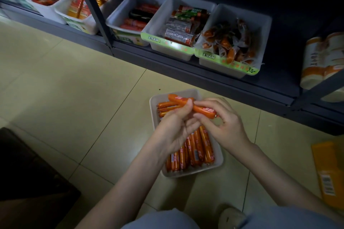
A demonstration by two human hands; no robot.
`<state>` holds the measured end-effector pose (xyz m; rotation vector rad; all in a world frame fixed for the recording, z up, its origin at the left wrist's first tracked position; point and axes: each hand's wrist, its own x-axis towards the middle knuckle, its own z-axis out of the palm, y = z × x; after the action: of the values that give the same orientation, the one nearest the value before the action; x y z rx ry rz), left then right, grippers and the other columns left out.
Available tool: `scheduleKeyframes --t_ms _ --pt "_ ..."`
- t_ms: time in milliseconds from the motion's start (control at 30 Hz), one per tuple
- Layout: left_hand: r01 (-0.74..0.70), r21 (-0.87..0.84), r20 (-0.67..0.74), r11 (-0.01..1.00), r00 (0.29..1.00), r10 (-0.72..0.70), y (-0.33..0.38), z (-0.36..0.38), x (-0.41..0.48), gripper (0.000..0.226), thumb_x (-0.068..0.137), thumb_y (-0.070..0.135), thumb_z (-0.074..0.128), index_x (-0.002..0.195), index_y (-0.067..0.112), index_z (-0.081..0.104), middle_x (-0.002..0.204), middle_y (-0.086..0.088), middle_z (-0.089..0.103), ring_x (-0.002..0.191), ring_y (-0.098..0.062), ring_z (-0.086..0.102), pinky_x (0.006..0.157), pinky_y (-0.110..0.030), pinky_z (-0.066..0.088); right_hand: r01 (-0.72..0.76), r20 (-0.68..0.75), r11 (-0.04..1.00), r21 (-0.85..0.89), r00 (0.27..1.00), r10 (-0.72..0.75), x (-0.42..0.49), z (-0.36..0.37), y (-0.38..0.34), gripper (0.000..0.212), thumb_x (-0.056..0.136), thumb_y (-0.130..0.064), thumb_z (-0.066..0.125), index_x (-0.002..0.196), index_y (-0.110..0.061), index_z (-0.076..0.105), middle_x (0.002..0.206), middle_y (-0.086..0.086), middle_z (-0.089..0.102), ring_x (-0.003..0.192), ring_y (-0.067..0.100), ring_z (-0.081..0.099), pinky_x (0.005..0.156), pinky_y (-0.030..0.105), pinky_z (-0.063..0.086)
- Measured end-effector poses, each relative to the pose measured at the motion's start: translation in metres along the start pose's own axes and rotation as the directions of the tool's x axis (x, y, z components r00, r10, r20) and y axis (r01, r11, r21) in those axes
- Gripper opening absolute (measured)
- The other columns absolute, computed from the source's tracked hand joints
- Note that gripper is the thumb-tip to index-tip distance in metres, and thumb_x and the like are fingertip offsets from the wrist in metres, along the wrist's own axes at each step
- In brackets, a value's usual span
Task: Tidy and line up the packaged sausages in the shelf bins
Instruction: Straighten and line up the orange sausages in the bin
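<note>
A white bin (219,161) stands on the tiled floor in front of the shelf. Several orange packaged sausages (197,147) lie lined up side by side in its near half, and a few more (165,107) lie crosswise at its far end. Above the bin, one orange sausage (202,109) is held level and slanted. My left hand (176,126) pinches its left part between thumb and fingers. My right hand (221,119) curls round its right end.
On the bottom shelf stand white bins of packaged sausages: one with red sticks (137,22), one with wrapped packs (182,29), one with small loose sausages (234,46). Orange cans (320,61) sit at the right, a yellow carton (329,173) lies on the floor, and a dark object (28,173) is at left.
</note>
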<state>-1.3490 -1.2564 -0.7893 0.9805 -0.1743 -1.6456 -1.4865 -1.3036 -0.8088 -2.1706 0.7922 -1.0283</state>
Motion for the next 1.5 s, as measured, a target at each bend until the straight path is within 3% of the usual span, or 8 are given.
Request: scheduleKeyframes --t_ms 167,333,500,833,1033,1167,1300,1500 --pt "0.009 0.884 -0.126 0.468 0.967 0.22 -0.014 -0.015 0.003 0.045 0.087 0.052 0.056 0.113 0.015 0.055 0.103 0.0 0.067 0.089 -0.011 0.065 0.08 -0.034 0.056 -0.144 -0.07 0.99 0.016 0.987 0.144 0.002 -0.007 -0.003 0.034 0.083 -0.044 0.063 0.115 -0.039 0.05 0.105 -0.037 0.054 0.101 -0.009 0.056 0.085 0.016 0.049" --pt "-0.257 0.966 0.217 -0.014 0.782 0.584 -0.022 -0.023 0.006 0.059 0.089 0.031 0.06 0.141 0.024 0.033 0.138 0.001 0.043 0.122 -0.016 0.048 0.097 -0.027 0.042 -0.026 -0.104 0.999 0.041 0.994 0.03 0.004 -0.003 -0.009 0.047 0.085 -0.027 0.065 0.126 -0.028 0.041 0.119 -0.032 0.049 0.107 -0.005 0.052 0.092 0.011 0.043" --pt "-0.513 0.858 0.427 0.001 0.716 0.553 -0.021 -0.019 0.007 0.033 0.092 0.01 0.051 0.125 0.011 0.055 0.113 0.0 0.061 0.105 -0.006 0.053 0.085 -0.005 0.036 0.405 -0.06 0.903 -0.143 0.907 -0.416 0.008 0.0 -0.005 0.041 0.096 -0.016 0.055 0.134 -0.017 0.04 0.115 0.006 0.056 0.094 0.022 0.058 0.094 0.019 0.039" --pt "-0.592 0.805 0.46 0.034 0.66 0.594 -0.028 -0.027 0.01 0.029 0.087 0.001 0.046 0.112 0.006 0.059 0.104 0.003 0.06 0.099 -0.001 0.053 0.084 -0.007 0.041 0.293 0.011 0.955 -0.049 0.956 -0.293 0.002 0.002 0.006 0.042 0.087 -0.018 0.067 0.126 -0.011 0.053 0.112 0.007 0.061 0.105 0.019 0.059 0.09 0.036 0.05" --pt "-0.374 0.927 0.362 -0.023 0.877 0.316 -0.031 -0.045 0.025 0.023 0.097 0.031 0.046 0.114 0.02 0.057 0.104 0.002 0.064 0.096 -0.012 0.06 0.078 -0.024 0.048 -0.443 0.066 0.841 0.31 0.893 0.446 0.0 0.013 0.018 0.039 0.091 -0.018 0.063 0.122 -0.036 0.048 0.106 -0.019 0.063 0.102 -0.006 0.061 0.08 0.008 0.046" --pt "-0.077 0.944 0.131 -0.322 0.98 0.151 -0.048 -0.075 0.049 0.029 0.1 0.036 0.037 0.113 0.017 0.055 0.108 -0.005 0.064 0.097 -0.023 0.063 0.077 -0.033 0.05 -0.701 0.161 0.712 -0.048 0.698 0.698 -0.02 0.038 0.079 0.061 0.093 -0.019 0.06 0.145 -0.024 0.029 0.113 -0.008 0.06 0.104 0.013 0.062 0.077 0.017 0.052" --pt "0.127 0.823 -0.031 -0.554 0.983 0.18 -0.053 -0.11 0.075 0.037 0.096 0.011 0.041 0.132 0.013 0.037 0.135 -0.009 0.046 0.12 -0.027 0.05 0.092 -0.034 0.044 -0.251 0.457 0.694 -0.675 0.596 0.66 -0.054 0.062 0.121 0.066 0.098 -0.022 0.045 0.151 -0.036 0.009 0.144 0.007 0.034 0.13 0.026 0.036 0.105 0.037 0.034" --pt "0.089 0.725 0.041 -0.683 0.984 0.171 -0.054 -0.136 0.126 0.047 0.095 0.02 0.049 0.137 0.014 0.03 0.14 -0.008 0.038 0.132 -0.026 0.036 0.11 -0.037 0.029 -0.048 0.587 0.754 -0.655 0.595 0.549 -0.061 0.075 0.124 0.051 0.091 -0.028 0.056 0.14 -0.019 0.045 0.148 0.01 0.033 0.137 0.031 0.028 0.113 0.048 0.027"
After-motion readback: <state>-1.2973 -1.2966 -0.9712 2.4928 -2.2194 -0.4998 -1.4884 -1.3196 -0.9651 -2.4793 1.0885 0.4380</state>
